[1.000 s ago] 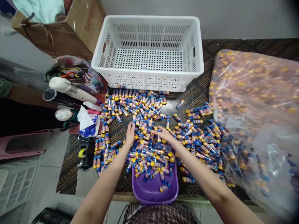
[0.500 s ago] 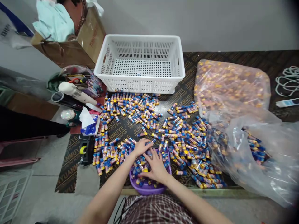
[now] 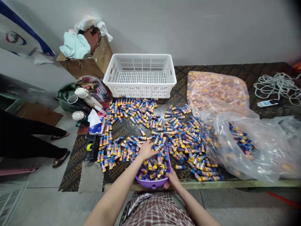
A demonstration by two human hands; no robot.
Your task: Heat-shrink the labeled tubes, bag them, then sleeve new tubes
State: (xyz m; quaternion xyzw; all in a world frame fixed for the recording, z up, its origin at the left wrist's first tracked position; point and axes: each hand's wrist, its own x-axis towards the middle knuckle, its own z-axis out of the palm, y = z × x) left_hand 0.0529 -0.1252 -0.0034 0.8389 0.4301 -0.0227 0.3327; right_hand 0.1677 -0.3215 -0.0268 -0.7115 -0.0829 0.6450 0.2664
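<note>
My left hand [image 3: 147, 150] lies flat, fingers spread, on tubes [image 3: 152, 164] heaped in the bowl [image 3: 152, 183]. My right hand [image 3: 172, 182], fingers curled, grips its near rim.

Our left hand [image 3: 146, 150] resting on small blue-and-yellow tubes [image 3: 152, 164] filling a purple basin [image 3: 152, 182], our right hand [image 3: 172, 181] gripping its rim, more tubes across the mat [image 3: 70, 172], white basket [image 3: 140, 75] beyond

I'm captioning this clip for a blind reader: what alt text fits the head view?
A person's left hand rests on small blue-and-yellow tubes filling a purple basin, whose near rim the right hand grips. More tubes cover the dark board before an empty white basket.
</note>
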